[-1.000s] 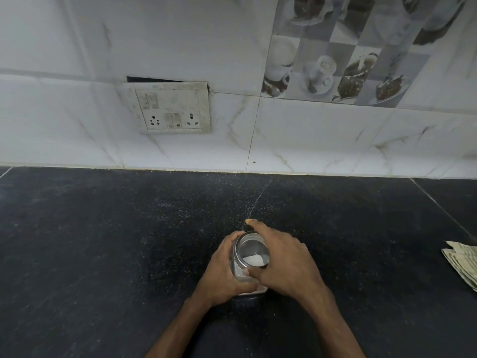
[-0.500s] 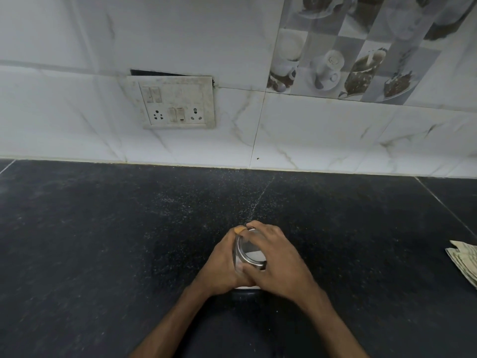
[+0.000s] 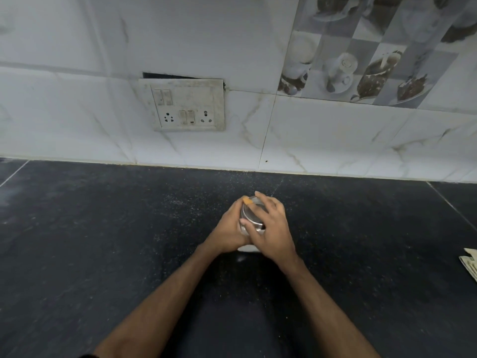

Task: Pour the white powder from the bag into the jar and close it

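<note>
Between two bare hands, on a dark speckled countertop, stands a small clear jar, most of it hidden by the hands themselves. Its left hand wraps around the left side of the jar body, fingers curled closed against the glass, with the thumb lying up along the near left edge. Its right hand covers the top and right side, fingers spread and bent down over a shiny metal lid that sits on the jar mouth; both hands are gripping, the left on the jar and the right on the lid. A small orange patch shows on a fingertip at the far edge of the lid, just beyond the hands. A pale strip of the jar base shows on the counter just below the hands, where the wrists meet. How much white powder is inside cannot be told, because the hands block the glass. Both forearms run from the bottom of the view up to the jar, meeting there in a narrow V. Far to the right of the right hand, at the frame edge, lies a folded bit of pale paper or plastic, well apart from the jar. Beyond the hands rises a white marble-look tiled wall with a grimy switch and socket plate up and to the left of the left hand
</note>
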